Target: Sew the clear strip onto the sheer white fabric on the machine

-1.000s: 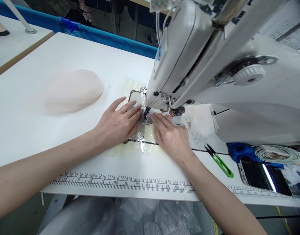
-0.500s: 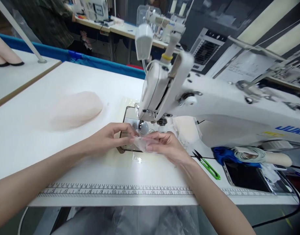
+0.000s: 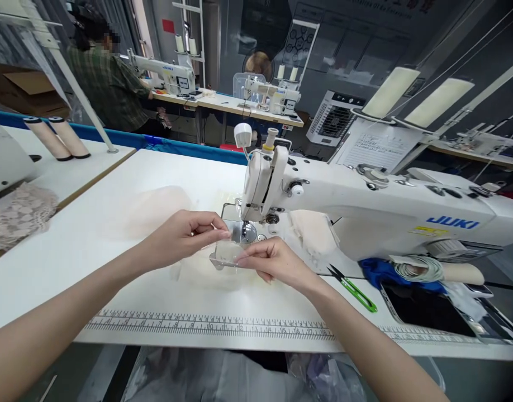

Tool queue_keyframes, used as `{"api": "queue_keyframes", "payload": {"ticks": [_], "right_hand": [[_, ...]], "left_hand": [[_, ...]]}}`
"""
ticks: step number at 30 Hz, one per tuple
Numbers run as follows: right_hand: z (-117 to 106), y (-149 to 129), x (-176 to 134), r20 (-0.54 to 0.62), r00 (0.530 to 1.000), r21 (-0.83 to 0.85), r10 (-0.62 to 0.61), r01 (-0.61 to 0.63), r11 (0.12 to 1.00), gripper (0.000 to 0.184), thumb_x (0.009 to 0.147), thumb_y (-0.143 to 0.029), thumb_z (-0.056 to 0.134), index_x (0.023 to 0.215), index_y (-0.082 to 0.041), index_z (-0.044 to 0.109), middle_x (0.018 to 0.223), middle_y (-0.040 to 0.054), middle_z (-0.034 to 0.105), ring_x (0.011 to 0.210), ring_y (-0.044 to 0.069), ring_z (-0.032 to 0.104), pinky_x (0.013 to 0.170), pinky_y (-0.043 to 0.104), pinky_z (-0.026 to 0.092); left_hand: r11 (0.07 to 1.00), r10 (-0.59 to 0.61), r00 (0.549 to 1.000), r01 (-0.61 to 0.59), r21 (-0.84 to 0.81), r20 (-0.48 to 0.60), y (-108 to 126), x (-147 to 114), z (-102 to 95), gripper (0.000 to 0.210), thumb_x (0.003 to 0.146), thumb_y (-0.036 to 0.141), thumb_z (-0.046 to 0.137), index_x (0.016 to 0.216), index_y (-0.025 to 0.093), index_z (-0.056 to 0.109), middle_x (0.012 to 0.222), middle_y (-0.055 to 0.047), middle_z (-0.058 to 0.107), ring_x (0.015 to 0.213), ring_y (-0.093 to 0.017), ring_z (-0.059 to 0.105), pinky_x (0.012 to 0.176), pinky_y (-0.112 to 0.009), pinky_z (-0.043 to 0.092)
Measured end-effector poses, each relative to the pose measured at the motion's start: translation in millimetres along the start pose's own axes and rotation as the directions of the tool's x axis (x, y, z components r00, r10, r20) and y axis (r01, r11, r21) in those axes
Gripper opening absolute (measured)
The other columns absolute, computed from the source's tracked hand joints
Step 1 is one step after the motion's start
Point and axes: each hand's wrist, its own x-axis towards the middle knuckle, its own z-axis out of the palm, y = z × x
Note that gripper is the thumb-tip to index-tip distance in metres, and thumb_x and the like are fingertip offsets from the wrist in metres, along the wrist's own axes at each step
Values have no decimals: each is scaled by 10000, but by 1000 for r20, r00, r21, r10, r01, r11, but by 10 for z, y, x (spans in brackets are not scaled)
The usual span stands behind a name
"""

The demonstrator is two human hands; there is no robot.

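Observation:
At the sewing machine [image 3: 265, 187], my left hand [image 3: 189, 237] is closed in a pinch, thumb and fingertips together just left of the needle area. My right hand [image 3: 277, 261] is also closed, its thumb and fingers pinching slightly nearer to me. Between the fingertips runs a thin, see-through piece of sheer fabric [image 3: 227, 251], hard to make out against the metal needle plate [image 3: 250, 232]. Its outline is faint near the table. Left of my hands lies a pale pink fabric piece [image 3: 160, 204] on the white table [image 3: 114, 234].
Green-handled thread snips [image 3: 355, 290], a phone [image 3: 426, 307] and a coil of cord [image 3: 419, 269] lie at the right. More pale fabric [image 3: 313, 230] sits beneath the machine arm. A printed ruler [image 3: 210, 324] runs along the front edge. A co-worker [image 3: 108, 84] sits at the back left.
The view has tilted up, showing more of the room. My hands have moved slightly apart, the right one now a little lower than the left, with the sheer fabric less bunched between them.

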Motion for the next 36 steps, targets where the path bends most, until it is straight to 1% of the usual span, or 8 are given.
{"api": "queue_keyframes", "payload": {"ticks": [5, 9, 13, 16, 19, 23, 29, 36], "right_hand": [[168, -22, 53, -4, 999, 87, 43, -43, 995, 337, 838, -471, 657, 948, -157, 711, 566, -7, 662, 421, 98, 578, 416, 187, 401], [333, -27, 123, -30, 1000, 330, -6, 16, 944, 297, 848, -440, 629, 938, -166, 702, 935, 72, 731, 776, 187, 721, 637, 258, 567], [401, -50, 149, 21, 999, 405, -48, 35, 913, 371, 902, -494, 550, 948, -156, 698, 995, 101, 725, 784, 217, 730, 676, 330, 594], [408, -86, 144, 19, 998, 381, -54, 43, 923, 286, 866, -435, 639, 957, -168, 694, 994, 86, 731, 797, 219, 736, 692, 321, 595], [423, -141, 156, 32, 997, 321, -70, 56, 945, 256, 854, -376, 665, 1023, -185, 684, 1075, 90, 723, 834, 217, 736, 735, 323, 594], [467, -237, 212, 77, 993, 294, -92, 65, 954, 254, 870, -351, 640, 1068, -195, 676, 1145, 90, 702, 852, 210, 736, 776, 344, 597], [497, -245, 280, 50, 994, 212, -96, 83, 974, 189, 890, -300, 602, 1004, -200, 716, 950, 49, 747, 825, 179, 734, 783, 311, 594], [632, -190, 719, 130, 979, 130, -154, 137, 982, 386, 827, -282, 656, 1210, -233, 655, 1270, 80, 644, 820, 161, 714, 675, 275, 598]], "left_hand": [[824, 381, 914, -265, 501, -143, 131, -305, 70, 171, 958, 313, 511, 969, 230, 660, 514, 69, 524, 438, -76, 434, 463, -218, 315], [417, 662, 724, -572, 706, 195, 245, -636, 479, 211, 919, 122, 448, 1007, 155, 637, 644, 8, 628, 486, -123, 512, 475, -288, 363], [447, 660, 669, -716, 537, 342, 222, -841, 688, 197, 897, 111, 447, 952, 155, 631, 555, 26, 561, 432, -130, 462, 435, -307, 380], [642, 654, 756, -566, 518, 16, 64, -787, 450, 221, 928, 130, 454, 1077, 181, 609, 705, 9, 677, 569, -118, 591, 540, -265, 464], [903, 312, 905, -189, 385, -289, -157, -573, 94, 256, 940, 307, 543, 1177, 217, 584, 1075, -53, 698, 950, -167, 657, 804, -270, 523], [999, 30, 998, -32, 38, 53, -412, -267, -168, 416, 983, 475, 406, 1333, 272, 505, 1380, -72, 551, 1231, -220, 542, 938, -323, 496], [961, -124, 927, 202, -191, 355, -603, -326, -337, 305, 900, 476, 559, 807, 195, 635, 749, 1, 629, 695, -135, 593, 629, -228, 473], [877, -246, 969, 231, -422, 18, -768, -708, -653, 254, 891, 440, 598, 845, 194, 639, 740, -18, 653, 671, -130, 626, 664, -265, 536]]}}
